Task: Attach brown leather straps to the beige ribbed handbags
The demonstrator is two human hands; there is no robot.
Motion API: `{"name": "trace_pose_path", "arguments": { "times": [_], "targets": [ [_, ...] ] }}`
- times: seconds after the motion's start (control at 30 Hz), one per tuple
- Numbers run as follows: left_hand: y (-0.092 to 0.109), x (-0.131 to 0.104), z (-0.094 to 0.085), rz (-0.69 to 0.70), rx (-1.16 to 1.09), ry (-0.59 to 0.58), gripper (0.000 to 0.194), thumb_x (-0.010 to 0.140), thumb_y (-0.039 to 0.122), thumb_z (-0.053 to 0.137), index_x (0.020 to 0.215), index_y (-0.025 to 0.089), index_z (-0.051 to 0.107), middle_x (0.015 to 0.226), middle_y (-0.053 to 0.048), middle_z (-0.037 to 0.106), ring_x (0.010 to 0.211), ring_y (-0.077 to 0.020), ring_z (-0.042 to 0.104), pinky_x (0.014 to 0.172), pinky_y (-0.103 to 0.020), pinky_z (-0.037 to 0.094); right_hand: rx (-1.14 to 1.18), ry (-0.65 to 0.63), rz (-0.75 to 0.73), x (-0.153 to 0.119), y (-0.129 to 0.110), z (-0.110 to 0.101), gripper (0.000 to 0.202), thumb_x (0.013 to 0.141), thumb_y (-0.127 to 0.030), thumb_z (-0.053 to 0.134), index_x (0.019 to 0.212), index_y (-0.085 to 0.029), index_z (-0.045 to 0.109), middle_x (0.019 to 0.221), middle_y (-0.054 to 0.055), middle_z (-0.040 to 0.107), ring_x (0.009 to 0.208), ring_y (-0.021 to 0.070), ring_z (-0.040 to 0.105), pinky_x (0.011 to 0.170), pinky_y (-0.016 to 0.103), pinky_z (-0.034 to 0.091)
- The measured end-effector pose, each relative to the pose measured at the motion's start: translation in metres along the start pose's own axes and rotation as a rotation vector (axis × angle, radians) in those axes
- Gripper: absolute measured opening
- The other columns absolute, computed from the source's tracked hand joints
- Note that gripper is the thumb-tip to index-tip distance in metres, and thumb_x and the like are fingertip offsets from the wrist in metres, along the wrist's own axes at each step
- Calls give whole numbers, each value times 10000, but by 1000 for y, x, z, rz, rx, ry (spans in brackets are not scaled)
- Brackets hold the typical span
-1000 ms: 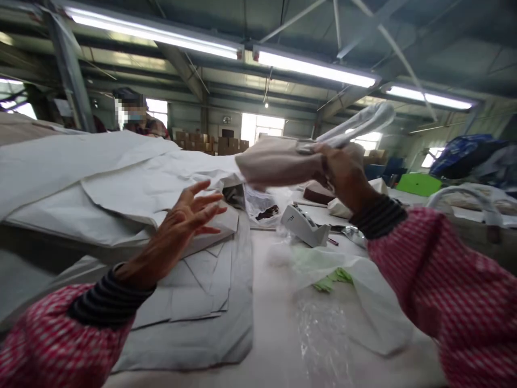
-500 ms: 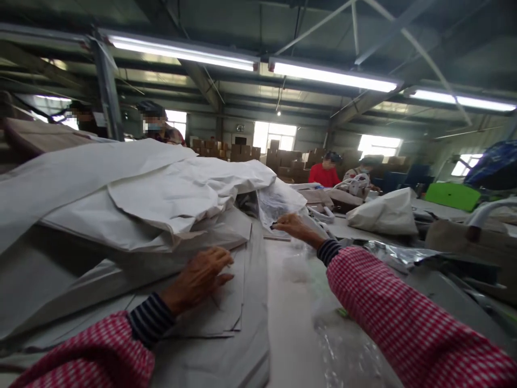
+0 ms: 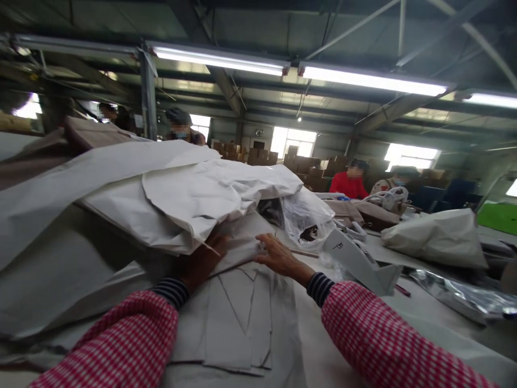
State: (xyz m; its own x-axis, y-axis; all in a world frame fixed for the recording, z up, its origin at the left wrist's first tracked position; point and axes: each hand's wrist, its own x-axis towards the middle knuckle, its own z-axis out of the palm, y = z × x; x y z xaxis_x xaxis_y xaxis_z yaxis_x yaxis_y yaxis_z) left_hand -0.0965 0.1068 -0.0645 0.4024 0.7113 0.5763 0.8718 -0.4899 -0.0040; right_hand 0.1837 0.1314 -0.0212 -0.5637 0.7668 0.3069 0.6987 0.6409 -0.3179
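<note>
A heap of large white sheets [image 3: 181,188], paper or thin fabric, rises on the left, creased and overhanging. My left hand [image 3: 205,261] reaches in below the overhanging edge, with its fingers mostly hidden in the folds. On the other side of the fold, my right hand [image 3: 278,258] pinches the edge of a pale sheet [image 3: 242,248] between thumb and fingers. Flat whitish cut pieces [image 3: 228,328] lie overlapped in a stack just below both hands. Beyond my right hand sits a clear plastic bag [image 3: 307,213] with something dark inside.
To the right are a white folded card piece [image 3: 355,261], silvery film [image 3: 456,293] and a large off-white bag [image 3: 436,237]. Beige handbags [image 3: 375,213] stand farther back. Several people work beyond the table, one in a red top [image 3: 347,186]. Cardboard boxes [image 3: 299,161] are stacked behind.
My left hand has moved forward under the white sheets. My right hand has come left from the plastic bag, let go of a small dark thing and taken the sheet edge. The view has swung left.
</note>
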Motion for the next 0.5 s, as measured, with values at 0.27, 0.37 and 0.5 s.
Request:
{"name": "trace_pose_path", "arguments": {
  "times": [0.27, 0.37, 0.5],
  "targets": [
    [43, -5, -16, 11, 71, -100, 758, 892, 483, 762, 1567, 303, 467, 1630, -142, 471, 1499, -429, 423, 1171, -614, 436, -74, -226, -77, 3, -23, 2, 541, 895, -411, 780, 1373, -216, 620, 1354, 140, 579, 1232, 329, 538, 1024, 458, 457],
    [50, -7, -17, -17, 97, -178, 654, 916, 429, 740, 1523, 320, 521, 1618, -131, 487, 1503, -452, 402, 1156, -676, 411, -61, -218, -86, -15, -19, -19, 461, 933, -354, 741, 1343, -182, 621, 1316, 143, 591, 1211, 294, 567, 1036, 433, 458],
    [42, -5, -16, -94, 109, -196, 415, 1005, 254, 575, 1416, 217, 621, 1573, -181, 525, 1437, -440, 485, 1129, -655, 438, -147, -281, -122, -62, -11, -47, 421, 954, -340, 697, 1336, -185, 613, 1230, 131, 627, 1088, 274, 618, 961, 412, 491]
  ]
}}
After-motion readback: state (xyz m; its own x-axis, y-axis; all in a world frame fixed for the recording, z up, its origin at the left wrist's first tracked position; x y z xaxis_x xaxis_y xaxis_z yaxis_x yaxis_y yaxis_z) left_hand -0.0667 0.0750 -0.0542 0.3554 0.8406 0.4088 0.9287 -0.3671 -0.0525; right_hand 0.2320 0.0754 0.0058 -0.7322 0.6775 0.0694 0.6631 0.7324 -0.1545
